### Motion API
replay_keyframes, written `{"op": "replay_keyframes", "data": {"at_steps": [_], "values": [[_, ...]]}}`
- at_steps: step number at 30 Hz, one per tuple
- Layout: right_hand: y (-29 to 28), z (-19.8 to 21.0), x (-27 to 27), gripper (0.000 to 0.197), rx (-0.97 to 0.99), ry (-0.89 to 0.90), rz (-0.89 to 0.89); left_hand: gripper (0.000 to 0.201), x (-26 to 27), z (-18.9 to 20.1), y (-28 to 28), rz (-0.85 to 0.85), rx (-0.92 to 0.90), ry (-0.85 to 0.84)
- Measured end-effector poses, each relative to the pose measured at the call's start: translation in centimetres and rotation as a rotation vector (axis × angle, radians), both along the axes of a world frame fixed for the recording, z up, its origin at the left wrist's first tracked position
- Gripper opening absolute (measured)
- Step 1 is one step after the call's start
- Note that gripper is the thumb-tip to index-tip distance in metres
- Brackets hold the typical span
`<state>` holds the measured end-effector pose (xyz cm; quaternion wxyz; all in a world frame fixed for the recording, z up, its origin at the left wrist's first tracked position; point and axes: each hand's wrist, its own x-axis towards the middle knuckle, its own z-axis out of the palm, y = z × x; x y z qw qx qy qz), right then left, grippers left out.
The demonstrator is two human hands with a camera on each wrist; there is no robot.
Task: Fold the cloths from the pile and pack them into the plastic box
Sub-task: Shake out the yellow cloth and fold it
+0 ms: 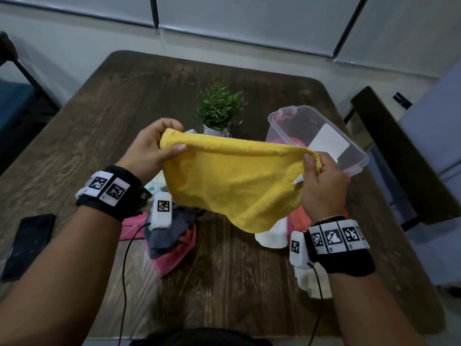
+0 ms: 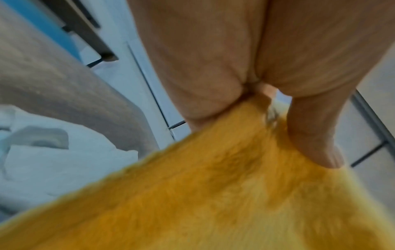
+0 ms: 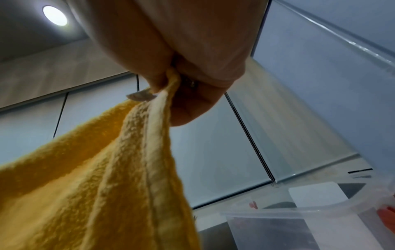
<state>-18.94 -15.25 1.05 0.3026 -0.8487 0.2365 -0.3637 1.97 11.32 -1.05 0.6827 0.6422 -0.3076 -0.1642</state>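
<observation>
Yellow cloth [image 1: 232, 183] held up mid-frame above the table [image 1: 99, 101], top edge stretched between both hands. Left hand [image 1: 149, 148] pinches the left corner, right hand [image 1: 321, 186] pinches the right corner, fingers curled. Cloth pile [image 1: 174, 236] on the table under it. Plastic box [image 1: 349, 136] at right, tilted, red cloth [image 1: 295, 142] inside.

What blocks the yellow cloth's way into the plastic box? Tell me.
Nothing visible does. The yellow cloth hangs in the air, pinched by the left hand and right hand, right beside the plastic box. The box is lidless, its opening clear, with a red cloth already inside.
</observation>
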Motion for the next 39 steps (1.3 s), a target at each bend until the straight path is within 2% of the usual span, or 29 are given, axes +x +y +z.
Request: {"op": "replay_keyframes", "data": {"at_steps": [3, 9, 14, 17, 21, 24, 26, 28, 30, 33, 35, 37, 39], "values": [[-0.1, 0.1, 0.0, 0.025, 0.025, -0.018, -0.011, 0.018, -0.4, 0.1, -0.3, -0.001, -0.057, 0.102], [0.7, -0.5, -0.9, 0.013, 0.092, -0.029, 0.066, 0.005, -2.0, -0.2, -0.4, 0.052, 0.19, 0.031], [1.3, -0.4, -3.0, 0.018, 0.097, -0.015, 0.083, 0.004, -3.8, -0.3, 0.6, 0.067, 0.216, -0.021], [0.8, 0.1, -3.4, 0.011, 0.133, -0.016, 0.064, 0.005, -3.8, -0.6, 0.5, 0.091, 0.279, -0.057], [-1.0, -1.8, -1.7, 0.012, 0.192, 0.156, 0.032, 0.006, -3.5, -3.3, -1.1, 0.18, 0.35, -0.055], [-2.5, -5.6, 0.0, 0.021, 0.142, 0.371, 0.013, 0.007, -2.3, -8.0, -2.1, 0.33, 0.491, -0.112], [-3.2, -8.3, 0.6, 0.019, 0.149, 0.457, 0.026, 0.008, -1.7, -10.7, -2.3, 0.367, 0.603, -0.117], [-3.2, -10.7, 0.2, 0.013, 0.206, 0.543, 0.081, 0.01, -1.6, -12.5, -1.9, 0.288, 0.702, -0.202], [-2.8, -12.7, -1.0, 0.01, 0.225, 0.639, 0.171, 0.008, -1.9, -13.4, -0.8, 0.139, 0.767, -0.244], [-2.2, -14.8, -3.4, 0.009, 0.208, 0.781, 0.3, 0.016, -2.6, -13.8, 1.3, -0.194, 0.835, -0.088], [-1.9, -15.8, -4.8, 0.013, 0.22, 0.859, 0.379, 0.016, -3.4, -13.9, 1.8, -0.411, 0.945, -0.043], [-1.6, -16.6, -5.9, 0.023, 0.227, 0.954, 0.434, 0.018, -4.4, -14.3, 1.7, -0.554, 1.059, -0.071], [-1.4, -17.4, -6.7, 0.024, 0.23, 1.05, 0.465, 0.013, -5.3, -15.1, 1.7, -0.641, 1.142, -0.059]]}}
